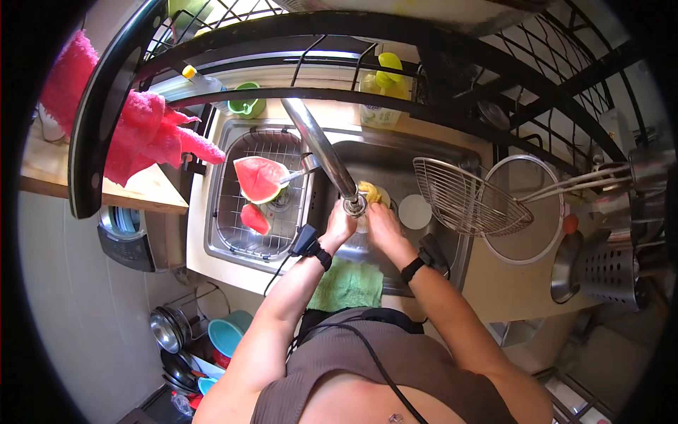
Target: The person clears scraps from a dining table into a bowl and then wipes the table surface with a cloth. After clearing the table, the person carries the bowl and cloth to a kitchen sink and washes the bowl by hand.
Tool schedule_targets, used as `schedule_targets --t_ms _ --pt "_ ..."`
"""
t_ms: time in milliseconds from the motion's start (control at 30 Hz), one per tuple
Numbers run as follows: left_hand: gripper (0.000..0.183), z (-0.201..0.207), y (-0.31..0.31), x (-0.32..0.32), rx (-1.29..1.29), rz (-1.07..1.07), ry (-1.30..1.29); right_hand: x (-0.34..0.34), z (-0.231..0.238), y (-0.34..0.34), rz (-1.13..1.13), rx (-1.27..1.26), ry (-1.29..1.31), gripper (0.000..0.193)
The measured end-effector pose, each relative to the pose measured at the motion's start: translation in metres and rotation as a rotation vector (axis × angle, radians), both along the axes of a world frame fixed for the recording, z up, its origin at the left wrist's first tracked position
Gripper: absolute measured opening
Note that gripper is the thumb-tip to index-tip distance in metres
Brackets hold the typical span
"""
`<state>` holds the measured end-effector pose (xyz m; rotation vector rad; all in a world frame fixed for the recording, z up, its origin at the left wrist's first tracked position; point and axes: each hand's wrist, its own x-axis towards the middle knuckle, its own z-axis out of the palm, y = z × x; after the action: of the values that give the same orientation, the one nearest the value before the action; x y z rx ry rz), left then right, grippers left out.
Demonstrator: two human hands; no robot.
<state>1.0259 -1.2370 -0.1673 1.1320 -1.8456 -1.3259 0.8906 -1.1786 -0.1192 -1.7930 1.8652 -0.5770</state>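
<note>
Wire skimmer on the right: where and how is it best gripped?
Probably by its long, thin handle, which extends right from the wide wire bowl. The right hand could come from the near side, closing on the handle's stretch beside the bowl, since metalware crowds its other end.

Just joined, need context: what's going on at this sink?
A person's left hand and right hand are close together at a yellow item over the right basin; their grip is partly hidden. A white round object sits beside the right hand. To the left, a large watermelon wedge and smaller piece lie in a wire basket.
</note>
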Motion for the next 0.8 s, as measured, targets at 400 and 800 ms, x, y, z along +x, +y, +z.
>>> schedule_targets --t_ms 400,800 --pt "0.036 0.076 0.008 -0.018 0.988 0.062 0.562 -0.046 0.034 0.023 0.113 -0.138 -0.389 0.032" --pt "0.067 0.080 0.040 0.056 0.803 -0.135 -0.164 -0.041 0.093 0.087 -0.206 0.642 -1.436 0.019"
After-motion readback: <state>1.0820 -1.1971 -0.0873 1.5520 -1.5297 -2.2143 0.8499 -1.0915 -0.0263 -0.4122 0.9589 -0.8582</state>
